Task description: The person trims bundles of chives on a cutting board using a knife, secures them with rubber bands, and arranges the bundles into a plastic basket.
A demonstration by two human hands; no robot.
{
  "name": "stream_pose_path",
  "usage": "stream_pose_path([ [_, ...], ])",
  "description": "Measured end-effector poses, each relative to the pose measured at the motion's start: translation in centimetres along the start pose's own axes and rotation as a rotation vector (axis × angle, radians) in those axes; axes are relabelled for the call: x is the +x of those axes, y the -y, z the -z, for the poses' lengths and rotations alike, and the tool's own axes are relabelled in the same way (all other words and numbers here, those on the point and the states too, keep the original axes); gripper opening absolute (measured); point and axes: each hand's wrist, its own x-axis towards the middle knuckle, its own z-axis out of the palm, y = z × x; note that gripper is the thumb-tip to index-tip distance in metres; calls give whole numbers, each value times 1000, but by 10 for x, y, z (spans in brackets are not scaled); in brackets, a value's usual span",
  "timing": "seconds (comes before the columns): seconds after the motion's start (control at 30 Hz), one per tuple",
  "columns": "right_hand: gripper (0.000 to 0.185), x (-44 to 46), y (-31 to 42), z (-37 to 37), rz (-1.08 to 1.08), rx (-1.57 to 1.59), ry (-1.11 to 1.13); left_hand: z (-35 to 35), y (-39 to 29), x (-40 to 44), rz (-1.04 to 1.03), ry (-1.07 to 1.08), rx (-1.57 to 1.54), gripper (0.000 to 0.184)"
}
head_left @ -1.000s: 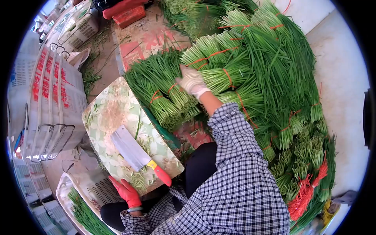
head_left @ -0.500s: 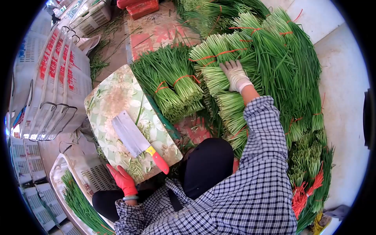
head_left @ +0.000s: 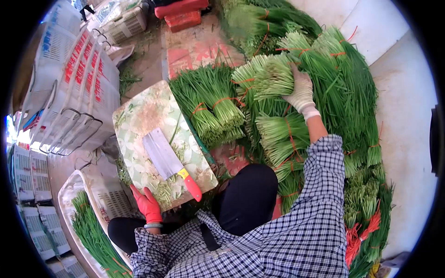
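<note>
My right hand (head_left: 301, 92), in a white glove, is closed round the side of a bunch of chives (head_left: 274, 78) on the big pile, its cut stalk ends facing me. Fingers of my left hand (head_left: 147, 206), in a red glove, are spread apart at the lower left edge of the cutting board (head_left: 139, 116). On that board lies a cleaver (head_left: 162, 153) with a red and yellow handle, among chive trimmings. Beyond the board's right edge are two tied chive bunches (head_left: 218, 104). Another bunch (head_left: 282, 134) with an orange tie lies below my right hand.
White plastic crates (head_left: 76, 88) with red lettering stand at the left. A lined crate (head_left: 99, 204) holding chives (head_left: 95, 231) sits at lower left. Loose red ties (head_left: 354, 241) hang at lower right. A pale wall (head_left: 403, 116) bounds the right side.
My right hand has gone from lying on the stalks to gripping a bunch, which is now lifted and turned with its cut ends towards me. The left hand stays by the board. The view has shifted slightly.
</note>
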Motion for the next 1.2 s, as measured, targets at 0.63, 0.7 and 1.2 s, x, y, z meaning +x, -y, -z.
stream_pose_path([
  [0.63, 108, -130, 301, 269, 584, 1769, 104, 191, -235, 0, -720, 63, -868, 99],
  [0.7, 107, -134, 333, 247, 621, 1609, -10, 209, -225, 6, -573, 66, -1087, 62],
  [1.2, 55, -156, 360, -10, 364, 220, 508, 338, -131, 102, -600, 415, -521, 80],
])
